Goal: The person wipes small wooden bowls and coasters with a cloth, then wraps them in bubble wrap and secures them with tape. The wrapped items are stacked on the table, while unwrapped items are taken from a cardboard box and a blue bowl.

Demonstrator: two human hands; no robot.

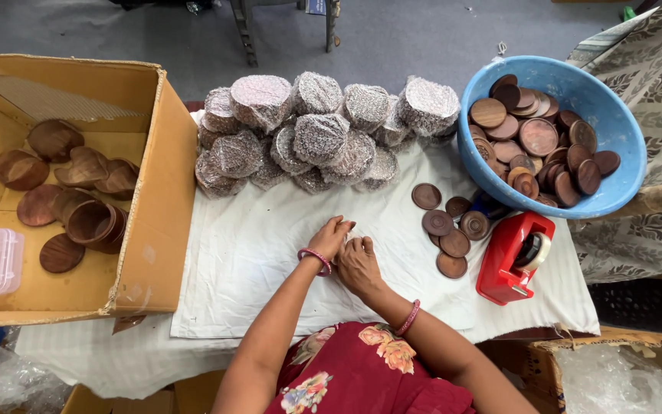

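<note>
Resting together on the white cloth [270,253], left hand [331,238] and right hand [359,264] touching, fingers curled, grasp impossible to tell. Lying just right of the right hand: loose wooden discs [447,226], nearer to it.

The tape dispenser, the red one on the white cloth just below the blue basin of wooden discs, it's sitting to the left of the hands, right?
Not quite: the head view shows the red tape dispenser to the right of the hands, not the left. It does sit on the white cloth, just below the blue basin of wooden discs.
</note>
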